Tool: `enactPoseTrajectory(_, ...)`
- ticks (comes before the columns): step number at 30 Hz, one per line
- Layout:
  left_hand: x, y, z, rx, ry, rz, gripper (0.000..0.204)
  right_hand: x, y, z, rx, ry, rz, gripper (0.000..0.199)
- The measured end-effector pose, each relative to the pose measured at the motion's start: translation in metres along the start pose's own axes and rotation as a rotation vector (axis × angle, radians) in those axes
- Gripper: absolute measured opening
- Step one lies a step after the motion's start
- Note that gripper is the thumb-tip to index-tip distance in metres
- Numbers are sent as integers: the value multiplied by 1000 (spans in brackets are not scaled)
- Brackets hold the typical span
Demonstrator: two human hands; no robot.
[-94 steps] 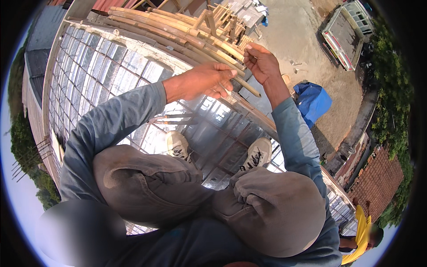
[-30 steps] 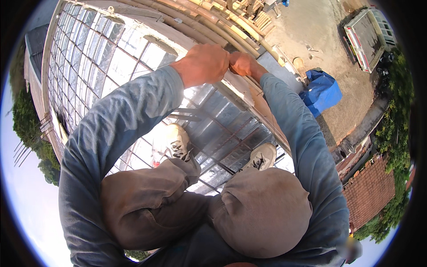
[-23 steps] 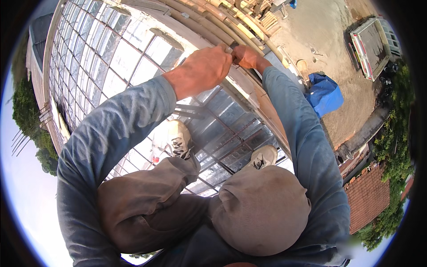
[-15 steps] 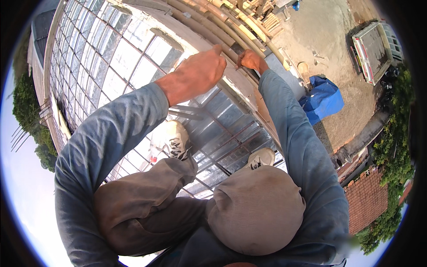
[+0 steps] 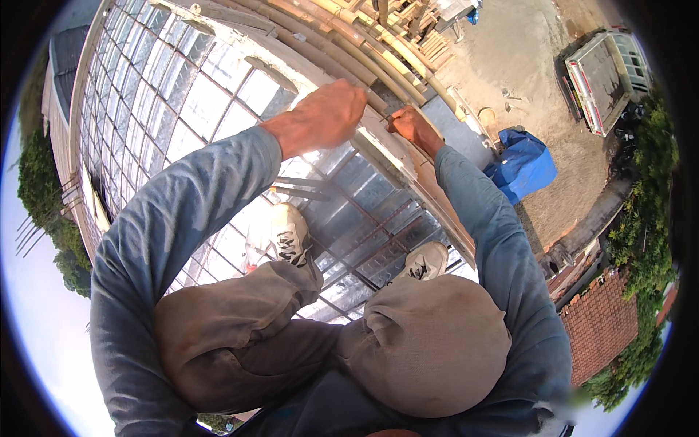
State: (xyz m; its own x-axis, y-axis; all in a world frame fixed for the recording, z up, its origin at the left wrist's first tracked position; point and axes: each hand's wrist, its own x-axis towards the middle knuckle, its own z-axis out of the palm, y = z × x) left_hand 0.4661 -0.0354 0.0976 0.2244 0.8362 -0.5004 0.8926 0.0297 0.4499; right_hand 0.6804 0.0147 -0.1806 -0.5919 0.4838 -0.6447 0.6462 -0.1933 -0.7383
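Outdoor building site, high up, sunlit: shiny metal sheeting [image 5: 207, 89] with a rebar grid [image 5: 234, 95] over it, and a pale, crusted edge board [image 5: 393, 154] running diagonally past it. On my feed the board is the thing closest to both hands, so I place everything by it.

Left hand [image 5: 324, 120]: over the board's sheeting side, back of the hand up, fingers curled into a fist. Can't tell if anything is inside it. Right hand [image 5: 413, 130]: at the board's outer side, fingers folded in, thumb side toward the left hand. Can't tell what, if anything, it pinches. Gap between the two hands, board running through below; I can't confirm contact with it.

Sheeting side of the board: left shoe [image 5: 288, 234] farther from it, right shoe [image 5: 427, 261] close beside it, knees bent above in brown trousers [image 5: 429, 349]. Two dark bars [image 5: 304, 194], kind unclear, lie between left shoe and left hand.

Outer side: bamboo poles [image 5: 342, 57] stacked alongside the board's upper stretch; blue tarp [image 5: 523, 166] on lower ground; truck [image 5: 586, 102] well beyond. Tiled roof [image 5: 601, 328] past its lower end, trees [image 5: 650, 211] farther out.
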Motion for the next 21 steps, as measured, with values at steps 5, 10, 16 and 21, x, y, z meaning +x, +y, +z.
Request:
enactPoseTrajectory(5,20,13,-11,142,-16,50,19,5,7,-29,-445,-95,-413,27)
enactPoseTrajectory(10,8,16,-27,9,-43,-146,22,-28,-52,-13,-103,14,1,27)
enactPoseTrajectory(16,19,26,-27,-119,-274,-304,20,-44,-68,-22,224,4,167,16)
enactPoseTrajectory(21,23,-21,22,-412,-331,-190,15,-78,-123,-40,386,-119,143,11)
